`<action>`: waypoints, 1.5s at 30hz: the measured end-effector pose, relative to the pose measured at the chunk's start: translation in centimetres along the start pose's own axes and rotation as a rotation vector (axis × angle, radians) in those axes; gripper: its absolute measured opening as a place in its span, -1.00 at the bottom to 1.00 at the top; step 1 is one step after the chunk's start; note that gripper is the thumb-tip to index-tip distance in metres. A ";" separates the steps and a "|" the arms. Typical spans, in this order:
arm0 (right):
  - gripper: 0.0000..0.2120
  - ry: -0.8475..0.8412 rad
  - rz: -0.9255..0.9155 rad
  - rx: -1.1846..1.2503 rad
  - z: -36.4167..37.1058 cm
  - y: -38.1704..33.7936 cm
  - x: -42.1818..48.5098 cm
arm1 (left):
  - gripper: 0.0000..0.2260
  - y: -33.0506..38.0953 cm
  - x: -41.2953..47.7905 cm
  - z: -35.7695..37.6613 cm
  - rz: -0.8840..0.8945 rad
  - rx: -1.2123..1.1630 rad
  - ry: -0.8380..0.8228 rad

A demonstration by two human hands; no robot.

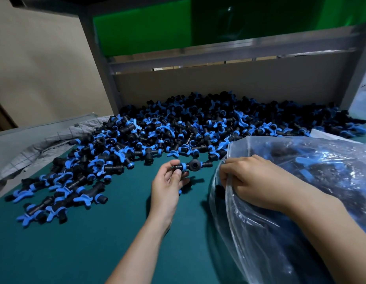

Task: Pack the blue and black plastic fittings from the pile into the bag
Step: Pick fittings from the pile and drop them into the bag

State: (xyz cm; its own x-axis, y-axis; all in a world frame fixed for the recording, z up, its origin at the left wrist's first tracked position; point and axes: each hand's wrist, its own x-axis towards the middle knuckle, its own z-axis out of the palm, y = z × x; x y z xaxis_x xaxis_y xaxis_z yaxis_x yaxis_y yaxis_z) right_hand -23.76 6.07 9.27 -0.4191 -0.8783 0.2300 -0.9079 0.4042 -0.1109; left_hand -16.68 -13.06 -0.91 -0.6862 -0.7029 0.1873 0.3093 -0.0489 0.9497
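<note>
A large pile of blue and black plastic fittings (178,132) covers the far half of the green table (75,242). My left hand (167,187) pinches one fitting (191,165) by its left end and holds it just above the table, in front of the pile's near edge. At the right, a clear plastic bag (300,212) lies with several fittings inside. My right hand (253,181) grips the bag's rim at its open left side, close to the held fitting.
A grey checked cloth (51,140) lies bunched at the table's left edge. A beige board (219,87) and a grey metal frame (104,68) close off the back. Green panels (147,27) hang above.
</note>
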 end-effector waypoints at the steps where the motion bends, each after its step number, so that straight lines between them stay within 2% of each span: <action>1: -0.74 0.000 -0.001 -0.005 0.0 0.0 0.0 | -0.79 0.0 0.0 0.0 0.002 -0.001 0.003; 3: -0.74 -0.003 -0.008 -0.005 0.0 0.0 0.0 | -0.80 0.3 0.1 0.0 -0.024 -0.087 0.014; 7: -0.74 0.000 -0.020 0.011 0.0 0.1 0.0 | -0.82 1.0 0.4 -0.5 -0.241 -0.565 0.062; 10: -0.75 0.002 -0.021 0.001 0.0 0.1 0.0 | -0.83 1.2 0.6 -1.1 -0.332 -0.721 0.057; 17: -0.75 0.005 -0.034 0.000 0.1 0.3 0.0 | -0.82 1.6 0.3 -1.2 -0.404 -0.773 0.054; 25: -0.75 -0.009 -0.011 0.009 0.3 0.3 -0.1 | -0.77 2.0 -0.1 -1.6 -0.400 -0.877 -0.108; 31: -0.75 -0.018 -0.008 0.012 0.3 0.3 0.0 | -0.80 2.1 -0.1 -1.5 -0.415 -0.810 -0.098; 35: -0.75 -0.009 -0.010 0.013 0.0 0.1 0.1 | -0.82 1.6 0.2 -1.1 -0.360 -0.584 -0.025; 45: -0.76 0.202 -0.063 0.076 -1.4 -0.9 -0.1 | -0.80 1.2 -0.7 0.3 -0.182 -0.270 -0.041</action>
State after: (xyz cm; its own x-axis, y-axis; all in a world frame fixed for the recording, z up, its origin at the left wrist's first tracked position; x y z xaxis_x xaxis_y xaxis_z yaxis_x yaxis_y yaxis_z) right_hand -22.89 6.18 10.69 -0.3612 -0.8291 0.4267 -0.9325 0.3232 -0.1614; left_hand -16.04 -12.40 0.22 -0.7704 -0.6365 0.0353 0.3386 -0.3616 0.8686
